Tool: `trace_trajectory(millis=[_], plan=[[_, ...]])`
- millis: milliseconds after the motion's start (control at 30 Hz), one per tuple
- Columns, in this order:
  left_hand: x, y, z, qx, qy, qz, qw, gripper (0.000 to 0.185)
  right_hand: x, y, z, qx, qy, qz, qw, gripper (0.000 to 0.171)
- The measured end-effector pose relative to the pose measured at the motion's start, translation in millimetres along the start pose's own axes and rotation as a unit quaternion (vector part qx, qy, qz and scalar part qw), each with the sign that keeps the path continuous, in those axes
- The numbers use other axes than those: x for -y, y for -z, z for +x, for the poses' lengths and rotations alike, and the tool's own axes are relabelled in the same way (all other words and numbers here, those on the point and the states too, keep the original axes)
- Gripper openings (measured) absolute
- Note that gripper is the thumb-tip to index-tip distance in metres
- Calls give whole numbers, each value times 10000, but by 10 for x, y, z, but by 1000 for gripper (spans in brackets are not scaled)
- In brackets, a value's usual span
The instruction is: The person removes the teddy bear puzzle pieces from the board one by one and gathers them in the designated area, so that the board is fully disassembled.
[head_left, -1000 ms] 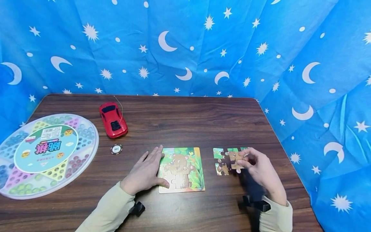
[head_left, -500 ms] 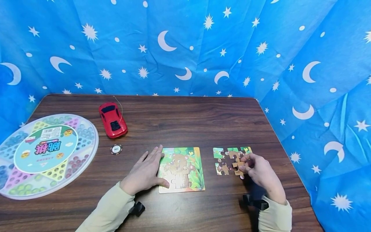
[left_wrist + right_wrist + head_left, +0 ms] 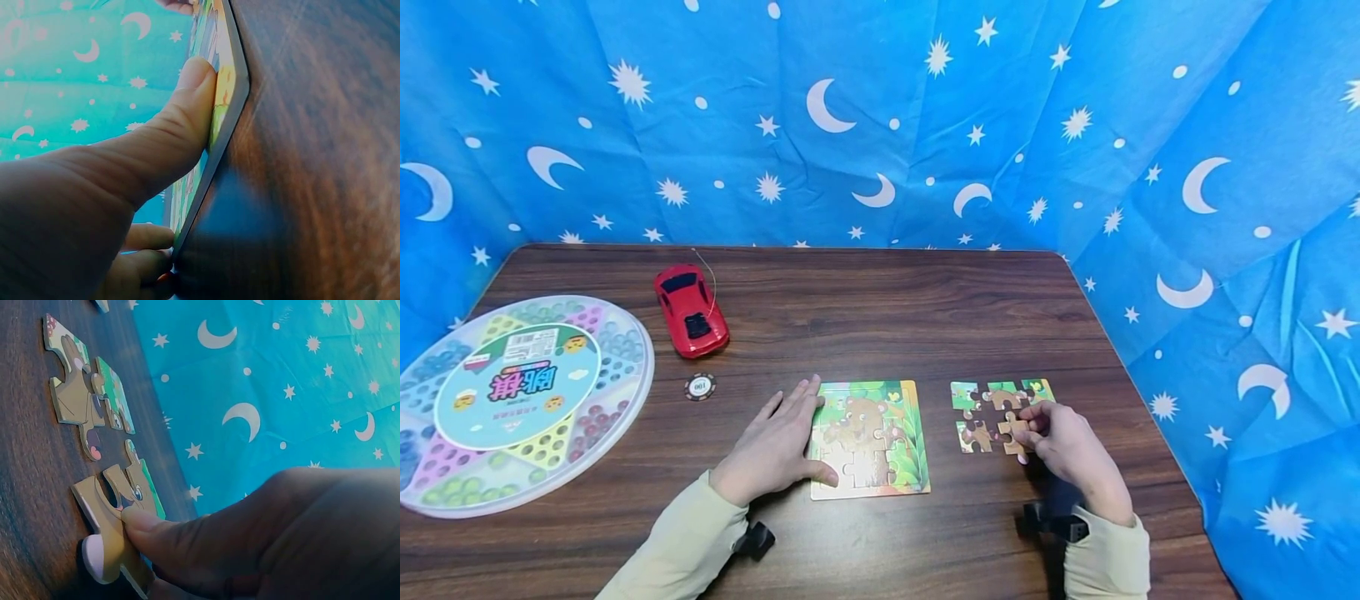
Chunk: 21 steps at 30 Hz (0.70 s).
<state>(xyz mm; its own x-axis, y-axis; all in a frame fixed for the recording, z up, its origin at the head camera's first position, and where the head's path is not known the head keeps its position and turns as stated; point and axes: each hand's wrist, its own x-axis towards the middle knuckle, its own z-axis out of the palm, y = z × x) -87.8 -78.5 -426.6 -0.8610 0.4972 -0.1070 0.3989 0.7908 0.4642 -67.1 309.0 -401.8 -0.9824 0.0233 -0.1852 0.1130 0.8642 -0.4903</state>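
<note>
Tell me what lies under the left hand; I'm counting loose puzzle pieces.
The left hand rests flat on the wooden table, thumb pressing the puzzle board at its left edge. No loose piece shows around it; whatever lies beneath the palm is covered.

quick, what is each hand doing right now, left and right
Left hand: open, lying flat, thumb pressing the edge of the puzzle board.
Right hand: pinching a loose puzzle piece that lies on the table.
</note>
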Motion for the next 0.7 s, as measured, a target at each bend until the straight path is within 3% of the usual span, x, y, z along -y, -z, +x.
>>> trace_trajectory(millis=[700], plan=[[-8, 1, 0, 42, 44, 77, 10000, 115, 32, -23, 21, 75, -94, 55, 9999, 16]])
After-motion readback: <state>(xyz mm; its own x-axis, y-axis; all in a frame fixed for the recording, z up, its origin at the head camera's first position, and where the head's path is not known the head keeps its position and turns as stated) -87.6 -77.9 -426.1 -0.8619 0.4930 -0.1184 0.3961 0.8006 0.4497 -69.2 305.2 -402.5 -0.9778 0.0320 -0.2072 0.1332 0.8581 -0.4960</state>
